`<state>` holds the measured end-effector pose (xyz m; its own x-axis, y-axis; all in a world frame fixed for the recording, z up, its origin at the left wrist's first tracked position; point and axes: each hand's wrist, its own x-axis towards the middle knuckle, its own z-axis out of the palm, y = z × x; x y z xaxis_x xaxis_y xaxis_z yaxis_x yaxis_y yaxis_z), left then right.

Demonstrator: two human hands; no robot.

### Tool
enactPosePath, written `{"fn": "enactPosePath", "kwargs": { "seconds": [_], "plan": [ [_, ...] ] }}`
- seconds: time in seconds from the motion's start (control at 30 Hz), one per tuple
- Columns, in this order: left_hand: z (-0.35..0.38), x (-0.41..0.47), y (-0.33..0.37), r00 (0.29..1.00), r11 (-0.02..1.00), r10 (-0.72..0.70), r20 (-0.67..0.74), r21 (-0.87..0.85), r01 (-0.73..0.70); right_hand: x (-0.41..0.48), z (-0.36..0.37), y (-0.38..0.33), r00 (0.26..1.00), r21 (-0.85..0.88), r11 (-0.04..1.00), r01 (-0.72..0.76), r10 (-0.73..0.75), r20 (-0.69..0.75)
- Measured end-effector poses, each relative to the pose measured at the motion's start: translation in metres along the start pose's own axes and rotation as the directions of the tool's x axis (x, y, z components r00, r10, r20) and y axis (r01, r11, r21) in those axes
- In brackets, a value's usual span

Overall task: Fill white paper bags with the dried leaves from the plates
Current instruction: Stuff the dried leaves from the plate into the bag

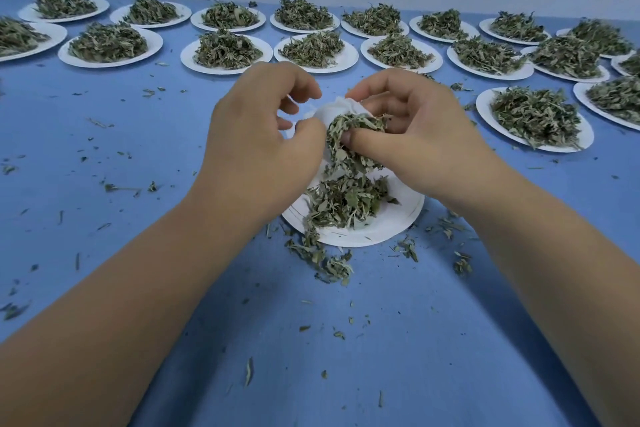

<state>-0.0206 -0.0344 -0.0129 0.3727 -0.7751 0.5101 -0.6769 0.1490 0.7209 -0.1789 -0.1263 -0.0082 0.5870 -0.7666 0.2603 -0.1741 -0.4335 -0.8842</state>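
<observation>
Bag (334,111), white paper: left grip (258,142) is pinching its mouth | right grip (419,128) is pinching dried leaves (346,159) over near plate (391,222)

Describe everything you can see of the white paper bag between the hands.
The white paper bag is small, thin and crumpled, seemingly soft paper. Only a patch shows between the hands; the rest is hidden. It is held above the near plate. The left hand pinches its left edge; the right hand holds a clump of dried leaves against its opening, some hanging down toward the plate.
</observation>
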Motion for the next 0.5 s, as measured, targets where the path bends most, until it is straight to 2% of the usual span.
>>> {"fn": "enactPosePath", "kwargs": {
  "seconds": [0.2, 0.4, 0.5],
  "plan": [
    [0.0055, -0.0029, 0.0039, 0.999, 0.999, -0.020, 0.033, 0.038, 0.018, -0.0009, 0.0025, 0.0019, 0.998, -0.080, 0.996, 0.049, -0.053, -0.044],
    [0.0021, 0.0005, 0.0012, 0.996, 0.990, 0.060, 0.070, 0.127, -0.068, 0.0009, 0.0055, 0.0026, 0.996, -0.188, 0.982, 0.027, -0.043, -0.080],
    [0.0012, 0.0005, 0.0025, 0.996, 0.994, 0.067, 0.062, 0.087, -0.072, 0.0029, 0.0082, 0.0029, 0.992, -0.227, 0.974, 0.002, -0.031, -0.123]
  ]
}}
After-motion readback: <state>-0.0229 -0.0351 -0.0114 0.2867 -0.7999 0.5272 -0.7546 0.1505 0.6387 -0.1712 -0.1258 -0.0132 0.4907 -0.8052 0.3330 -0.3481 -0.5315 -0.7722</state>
